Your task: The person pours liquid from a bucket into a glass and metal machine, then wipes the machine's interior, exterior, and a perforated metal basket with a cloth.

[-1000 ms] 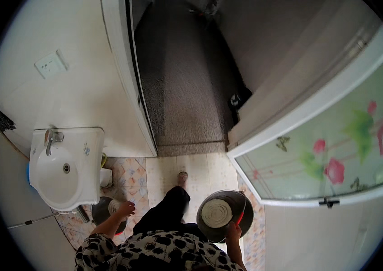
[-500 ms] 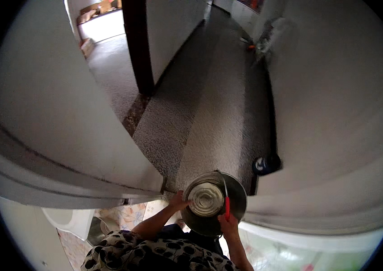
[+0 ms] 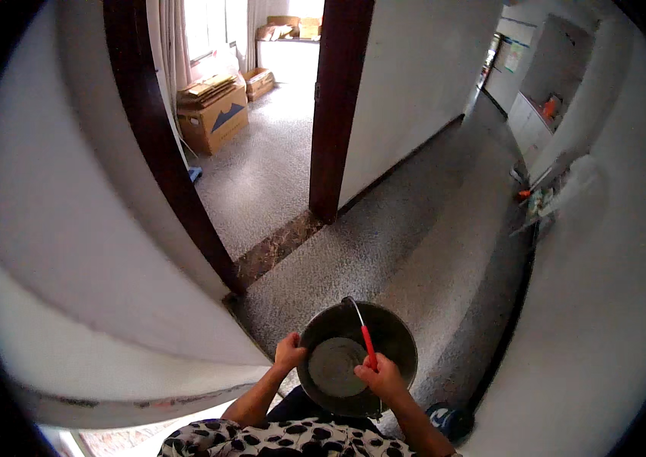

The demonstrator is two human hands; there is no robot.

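Note:
A dark round bucket (image 3: 399,335) is in front of my body, seen from above. Its wire handle carries a red grip (image 3: 368,343), and my right hand (image 3: 382,377) is closed around the lower end of it. My left hand (image 3: 290,353) clasps the bucket's rim on the left side, thumb towards the inside. Down in the bucket is a greyish round surface (image 3: 336,367) that looks like liquid; its depth cannot be told.
To the left, a dark-framed doorway with a marble threshold (image 3: 277,247) opens on a room with cardboard boxes (image 3: 216,120). A speckled corridor floor (image 3: 445,221) runs ahead beside white walls. Items in clear plastic (image 3: 555,194) lean at right. A dark-blue round object (image 3: 451,420) stands lower right.
My view has swung left and I have moved forward past the wall edge, with the bucket carried along. The surface inside it was bright and rippled; now it looks duller. Both grips remain.

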